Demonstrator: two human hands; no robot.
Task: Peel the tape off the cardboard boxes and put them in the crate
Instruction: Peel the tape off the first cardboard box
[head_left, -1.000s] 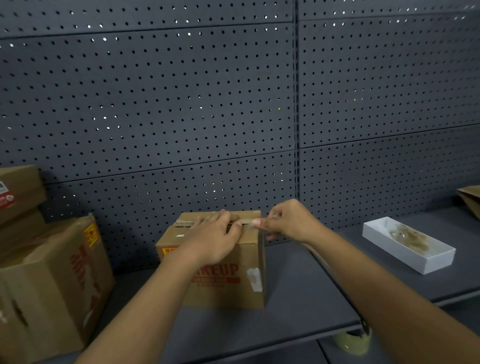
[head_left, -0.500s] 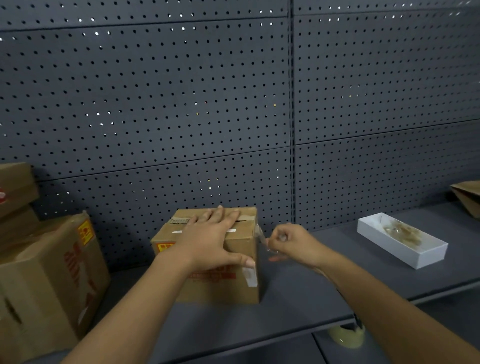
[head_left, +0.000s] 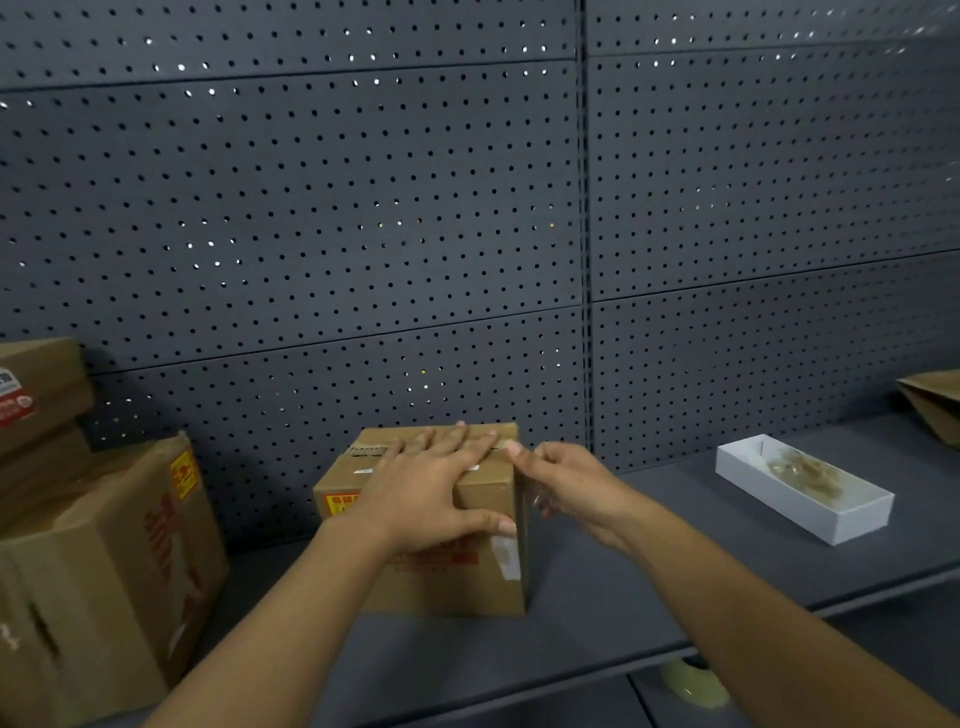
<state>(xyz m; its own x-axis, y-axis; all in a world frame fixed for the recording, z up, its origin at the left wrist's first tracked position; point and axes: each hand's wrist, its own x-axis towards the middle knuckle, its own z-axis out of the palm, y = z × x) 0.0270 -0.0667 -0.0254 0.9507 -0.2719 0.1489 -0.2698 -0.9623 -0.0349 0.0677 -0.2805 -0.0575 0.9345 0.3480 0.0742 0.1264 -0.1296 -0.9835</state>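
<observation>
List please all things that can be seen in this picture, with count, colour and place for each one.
small cardboard box: 1, brown with red print, centre of the shelf, under the left hand
large cardboard boxes: at least 2, brown, stacked at far left
white tray: 1, white, right side of the shelf, holds crumpled clear tape
brown cardboard piece: 1, far right edge
tape roll: 1, pale yellowish, below the shelf edge
shelf: 1, dark grey
pegboard wall: dark grey, behind everything
left hand: flat on the box top
right hand: at the box's right top edge, fingers curled
</observation>
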